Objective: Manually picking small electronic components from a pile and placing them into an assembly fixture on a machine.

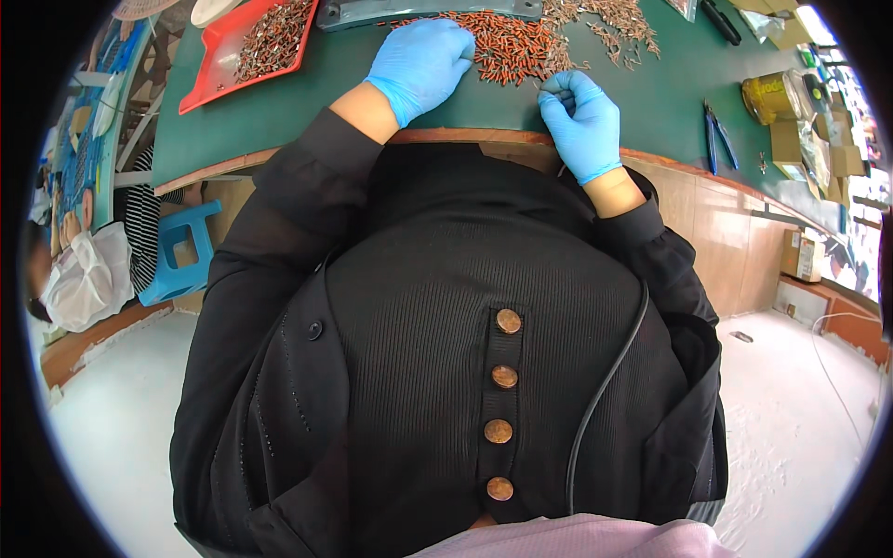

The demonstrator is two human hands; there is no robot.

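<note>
Two gloved hands work at the near edge of a green surface (651,102). Left hand (420,65), in a blue glove, lies palm down at 11 o'clock, fingers curled loosely over the near side of a heap of small red-orange crimp pieces (512,51); whether anything sits under the palm cannot be told. Right hand (581,121), at 1 o'clock, has its grip pinched nearly closed, thumb and forefinger tips meeting at the heap's near rim; it seems to hold one small piece, too small to confirm.

Heap runs along 12 o'clock, with looser bare-metal pieces (619,28) spread toward 1 o'clock. Red tray (209,79) at 10 o'clock holds darker pieces. Blue-handled pliers (716,139) lie at 2 o'clock, well apart from both hands.

Judgement: step in hand is picking single pieces out of the heap. Next move calls for a fine fingertip pinch, left hand steadying the heap so neighbours do not scatter.
</note>
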